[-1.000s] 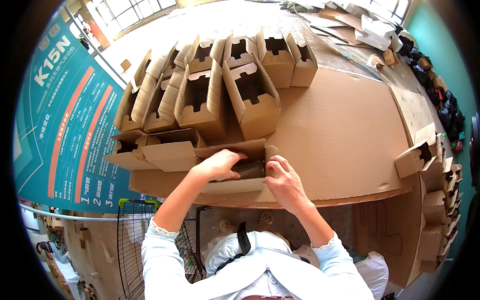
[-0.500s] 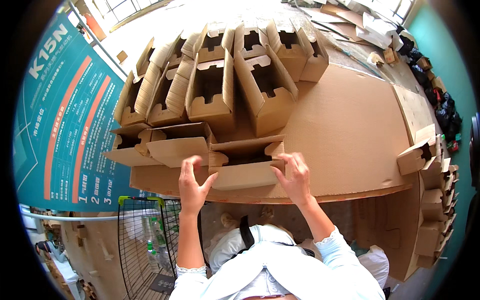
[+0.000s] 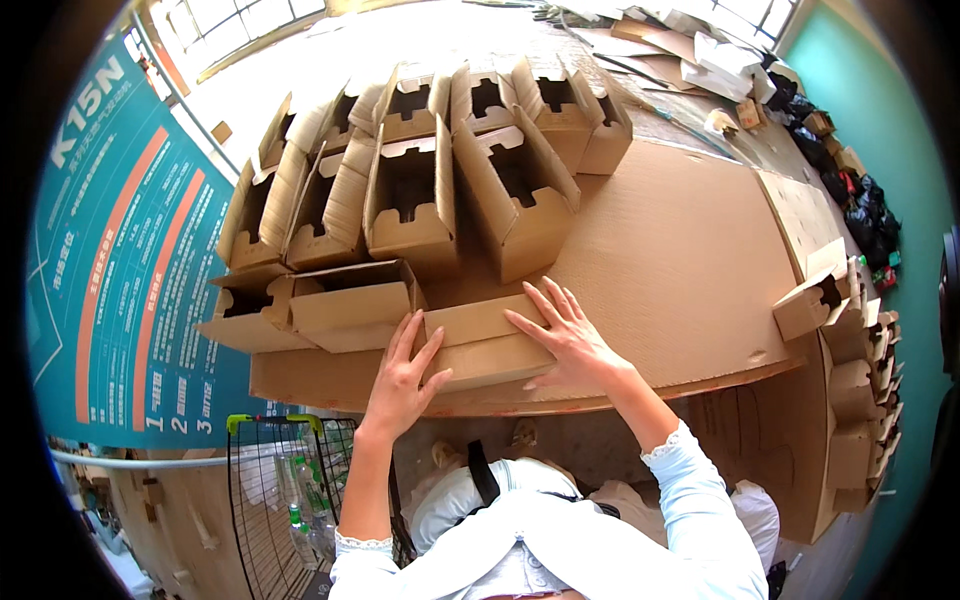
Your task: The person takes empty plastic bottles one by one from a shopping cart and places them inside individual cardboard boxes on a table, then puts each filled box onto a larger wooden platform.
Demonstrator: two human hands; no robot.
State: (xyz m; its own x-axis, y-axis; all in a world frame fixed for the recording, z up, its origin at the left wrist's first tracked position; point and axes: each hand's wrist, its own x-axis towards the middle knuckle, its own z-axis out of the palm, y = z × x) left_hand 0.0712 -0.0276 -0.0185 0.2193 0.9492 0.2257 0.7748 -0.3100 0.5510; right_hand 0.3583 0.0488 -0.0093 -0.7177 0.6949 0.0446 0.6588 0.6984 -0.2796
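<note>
Directly before me, a small brown cardboard box (image 3: 490,360) rests near the front edge of the cardboard-covered table (image 3: 690,270). Its lid side lies folded down, so no opening shows. My left hand (image 3: 402,382) touches the box's left end, fingers spread. Across the right end lies my right hand (image 3: 575,350), its fingers stretched over the top and the thumb low at the front. Just left of this box are two more cardboard boxes, an open one (image 3: 250,308) and another (image 3: 355,305) with its flap up.
Several open cardboard boxes (image 3: 410,200) stand in rows at the table's back left. Stacked boxes (image 3: 855,400) line the right side. A wire cart (image 3: 285,500) with plastic bottles stands below left, beside a teal banner (image 3: 125,270). Black bags (image 3: 870,225) lie along the right wall.
The front box stood open between my hands; its top is now folded down. Both hands have moved inward onto it.
</note>
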